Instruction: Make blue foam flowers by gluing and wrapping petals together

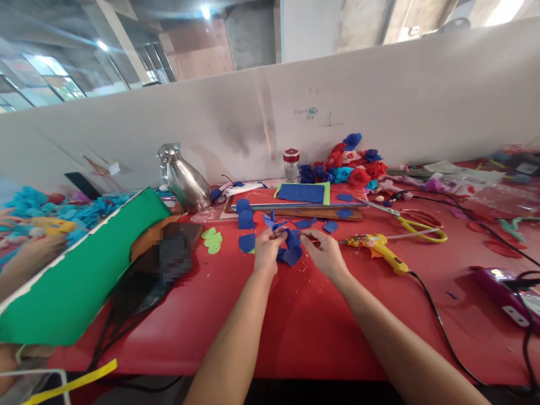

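Blue paper petals (291, 256) lie and overlap at the centre of the red table, between my two hands. My left hand (270, 247) is closed, thumb and fingers pinching a blue petal piece. On the other side my right hand (323, 250) has its fingertips drawn together at the right edge of the same blue piece. Loose blue petals (246, 243) sit left of my left hand, with light green petals (213, 241) farther left. A yellow glue gun (386, 251) lies to the right of my right hand, and yellow-and-red-handled scissors (415, 226) rest behind it.
A steel jug (183, 177), a red-lidded jar (291, 163) and paper flowers (354, 166) stand along the white partition (379, 95). A green board (88, 270) and black bag (143, 281) are left. A purple device (506, 295) and cables are right. Another person's hand (37, 247) shows far left.
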